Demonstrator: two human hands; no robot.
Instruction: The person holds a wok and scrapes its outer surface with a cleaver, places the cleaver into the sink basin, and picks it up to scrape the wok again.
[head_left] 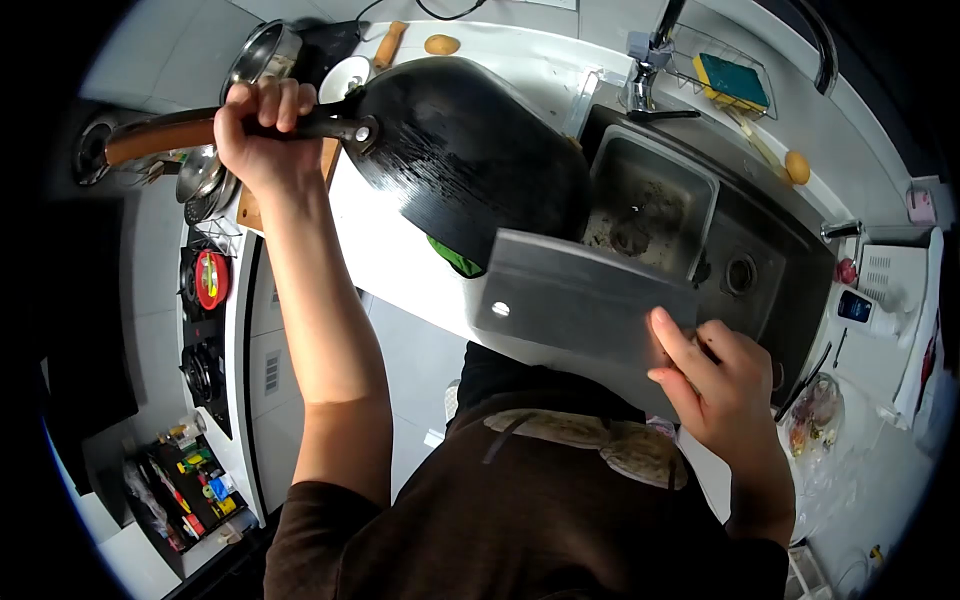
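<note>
My left hand is closed around the brown and black handle of a dark wok. The wok is tipped, its black underside facing me and its far side over the sink's edge; its inside is hidden. A bit of something green shows below its lower edge. In my right hand is a cleaver, the broad grey blade pointing left with a small hole near its end. My index finger lies along the blade. The cleaver is in front of the wok's lower right edge; I cannot tell whether they touch.
The sink holds a metal basin with dark bits in it. A faucet and a rack with a sponge stand behind. A white bowl, a steel pot and a stove are to the left.
</note>
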